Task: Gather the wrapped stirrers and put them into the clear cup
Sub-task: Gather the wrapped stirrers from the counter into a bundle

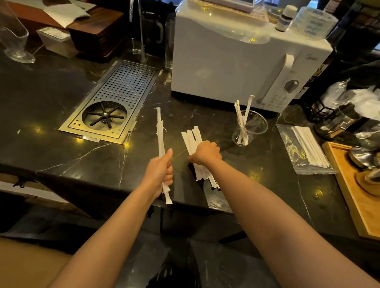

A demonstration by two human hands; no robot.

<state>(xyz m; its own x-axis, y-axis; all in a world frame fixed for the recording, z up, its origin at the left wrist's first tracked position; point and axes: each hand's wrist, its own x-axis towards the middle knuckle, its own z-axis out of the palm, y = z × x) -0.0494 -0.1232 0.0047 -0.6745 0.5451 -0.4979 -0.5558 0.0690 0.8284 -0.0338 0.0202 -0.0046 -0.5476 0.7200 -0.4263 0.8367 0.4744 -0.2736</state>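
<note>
Left hand (160,172) fisted on stirrer bundle (160,140), right hand (206,152) gripping stirrer pile (190,139)

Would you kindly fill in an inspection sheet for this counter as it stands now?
Surface: dark marble counter, with inset rinser tray.
Job's things: clear cup holds a few wrapped stirrers; loose pile beside it.
Clutter: bagged stirrers, microwave, wooden tray, glass.
Grips: left hand shut on a stirrer bundle; right hand closed over the pile.
Cables: nothing seen.
Surroundings: faucet, dim bar.
</note>
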